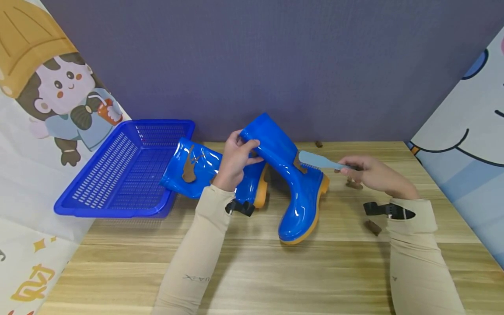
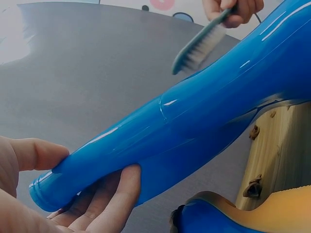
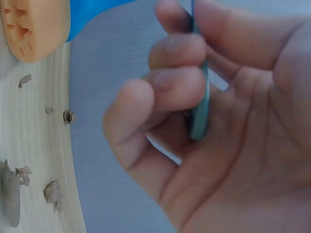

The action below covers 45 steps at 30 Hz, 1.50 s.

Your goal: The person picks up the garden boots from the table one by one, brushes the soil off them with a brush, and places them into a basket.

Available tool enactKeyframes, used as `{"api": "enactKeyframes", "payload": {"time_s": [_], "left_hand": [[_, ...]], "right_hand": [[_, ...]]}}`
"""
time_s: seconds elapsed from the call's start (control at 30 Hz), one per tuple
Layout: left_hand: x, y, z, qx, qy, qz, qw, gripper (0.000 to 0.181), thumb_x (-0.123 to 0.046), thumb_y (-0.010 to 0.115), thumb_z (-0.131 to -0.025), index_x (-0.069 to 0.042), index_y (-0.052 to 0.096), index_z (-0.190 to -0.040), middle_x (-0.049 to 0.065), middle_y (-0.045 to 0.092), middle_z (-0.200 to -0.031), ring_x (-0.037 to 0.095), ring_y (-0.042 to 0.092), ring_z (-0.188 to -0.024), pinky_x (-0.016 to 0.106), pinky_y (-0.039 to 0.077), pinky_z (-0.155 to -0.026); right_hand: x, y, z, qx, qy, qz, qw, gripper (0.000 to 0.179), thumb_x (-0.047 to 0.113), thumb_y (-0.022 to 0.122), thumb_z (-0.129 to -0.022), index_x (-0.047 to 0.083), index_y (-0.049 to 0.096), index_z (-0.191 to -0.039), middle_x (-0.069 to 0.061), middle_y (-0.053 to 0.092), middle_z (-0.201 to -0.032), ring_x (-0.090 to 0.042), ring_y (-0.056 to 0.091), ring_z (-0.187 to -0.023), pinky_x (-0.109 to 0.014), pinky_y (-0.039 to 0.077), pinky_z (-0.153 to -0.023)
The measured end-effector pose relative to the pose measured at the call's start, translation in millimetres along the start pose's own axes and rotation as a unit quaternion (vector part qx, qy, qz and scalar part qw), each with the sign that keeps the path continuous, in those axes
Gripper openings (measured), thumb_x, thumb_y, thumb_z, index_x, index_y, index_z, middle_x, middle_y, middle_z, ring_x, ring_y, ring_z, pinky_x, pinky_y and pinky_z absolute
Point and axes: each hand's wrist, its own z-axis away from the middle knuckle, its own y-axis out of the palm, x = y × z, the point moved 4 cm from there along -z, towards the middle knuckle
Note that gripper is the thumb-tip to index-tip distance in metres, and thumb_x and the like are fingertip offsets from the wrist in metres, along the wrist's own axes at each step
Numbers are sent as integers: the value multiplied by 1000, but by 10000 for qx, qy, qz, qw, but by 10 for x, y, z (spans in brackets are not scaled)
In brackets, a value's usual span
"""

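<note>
A glossy blue rain boot [image 1: 301, 210] with a yellow-orange sole is tilted over the table, its toe toward the front. My left hand [image 1: 233, 162] grips it at the top of the shaft, thumb on one side and fingers on the other in the left wrist view. My right hand [image 1: 370, 173] holds a light blue brush [image 1: 316, 159] by its handle. The bristles face down at a brown muddy patch [image 1: 301, 165] above the heel. Behind my left hand a second blue boot [image 1: 204, 164] lies on its side, with brown mud [image 1: 189, 170] on its shaft.
A blue plastic basket [image 1: 165, 205] stands at the left, the second boot's shaft against its side. Brown clumps [image 1: 372, 227] lie on the wooden table [image 1: 275, 280] at the right, and one [image 1: 319, 144] sits by the grey back panel [image 1: 275, 65]. Printed sheets flank both sides.
</note>
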Motion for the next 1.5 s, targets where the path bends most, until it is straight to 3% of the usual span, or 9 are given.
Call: {"api": "enactKeyframes", "payload": {"time_s": [0.17, 0.3, 0.47, 0.77, 1.3, 1.5], "left_hand": [[-2, -2, -1, -2, -11, -17, 10000, 52, -12, 61, -102, -11, 38, -148, 13, 50, -151, 30, 60, -129, 54, 59, -95], [-6, 2, -2, -4, 1, -52, 10000, 52, -12, 61, -103, -11, 38, -149, 14, 49, -152, 31, 59, -131, 54, 59, -96], [-8, 7, -6, 3, 10, -72, 10000, 52, -11, 61, -103, -11, 37, -149, 14, 49, -153, 32, 59, -131, 55, 59, -95], [-9, 5, 7, -14, 51, -130, 9999, 52, -12, 60, -103, -12, 37, -150, 13, 48, -154, 32, 59, -131, 54, 58, -96], [-3, 3, 0, -50, 27, -67, 10000, 50, -12, 60, -103, -12, 38, -149, 13, 50, -152, 32, 60, -129, 55, 58, -96], [-7, 8, 4, -65, 30, -96, 9999, 51, -12, 60, -103, -12, 38, -149, 13, 51, -150, 32, 61, -127, 54, 59, -94]], "right_hand": [[-2, 56, -20, 465, 131, -35, 9988, 24, 26, 52, -108, 8, 64, -118, -5, 44, -76, -23, 42, -61, -32, 40, -56], [-30, 95, -72, 552, 81, 43, 9984, 22, 18, 51, -108, 4, 65, -119, 0, 40, -71, -14, 37, -56, -28, 37, -52], [-65, 128, -142, 405, 58, 320, 9987, 21, 15, 51, -108, 4, 67, -117, 3, 38, -66, -10, 34, -51, -26, 34, -48], [-116, 124, -181, 134, 430, 543, 9975, 26, 23, 49, -110, 3, 62, -119, 1, 39, -68, -12, 33, -49, -31, 35, -49], [-52, 116, -157, -313, 407, 999, 9937, 24, 20, 49, -109, 4, 62, -120, -12, 57, -96, -25, 55, -81, -33, 48, -67], [-60, 102, -151, -433, 525, 1139, 9912, 29, 23, 46, -110, 3, 61, -126, -11, 61, -96, -21, 53, -74, -34, 45, -64]]}}
